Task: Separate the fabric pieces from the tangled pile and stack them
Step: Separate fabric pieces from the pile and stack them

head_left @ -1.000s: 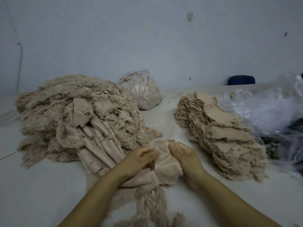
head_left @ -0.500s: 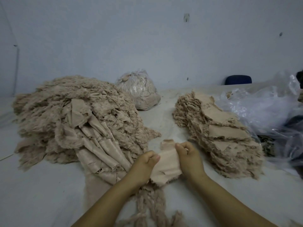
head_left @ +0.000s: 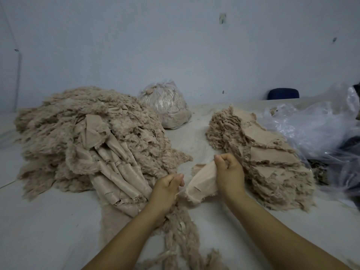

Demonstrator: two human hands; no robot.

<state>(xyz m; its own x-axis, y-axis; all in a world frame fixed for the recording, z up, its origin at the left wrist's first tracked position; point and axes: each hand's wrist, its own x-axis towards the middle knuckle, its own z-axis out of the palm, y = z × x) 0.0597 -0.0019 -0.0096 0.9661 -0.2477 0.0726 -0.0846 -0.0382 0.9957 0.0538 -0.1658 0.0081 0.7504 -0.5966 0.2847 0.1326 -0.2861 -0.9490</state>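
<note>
Head view, read left to right across the worktop (head_left: pixel 48 221).

Left half: I see the tangled pile (head_left: pixel 81 137), a large beige heap of frayed, fuzzy fabric, reaching toward the far left edge. Long folded strips (head_left: pixel 118 172) spill from its near side toward the middle of the worktop. Behind the pile, near the far edge, sits a clear bag (head_left: pixel 165 108) stuffed with the same beige scraps.

Centre, near edge: a frayed rope-like tail of fabric (head_left: pixel 181 230) runs down toward me. My left hand (head_left: pixel 165 191) has a clenched grip on the top of this tail and the strip ends, fingers curled, thumb pointing toward the other hand. Just beside it, my right hand (head_left: pixel 228 173) grips one fabric piece (head_left: pixel 202 182), fingers curled round its upper end. The piece hangs between the two hands, smooth face up, with a frayed lower edge; whether thin threads join it to the left hand's bundle, I cannot tell.

Right of centre: the stack (head_left: pixel 268 156), a slanted, overlapping row of flat beige pieces with ragged edges, running from the far side toward the near right. The right hand is just beside its near left flank.

Right edge: crumpled clear plastic bags (head_left: pixel 311 125). A dark blue chair back (head_left: pixel 283 93) shows behind the far edge.
</note>
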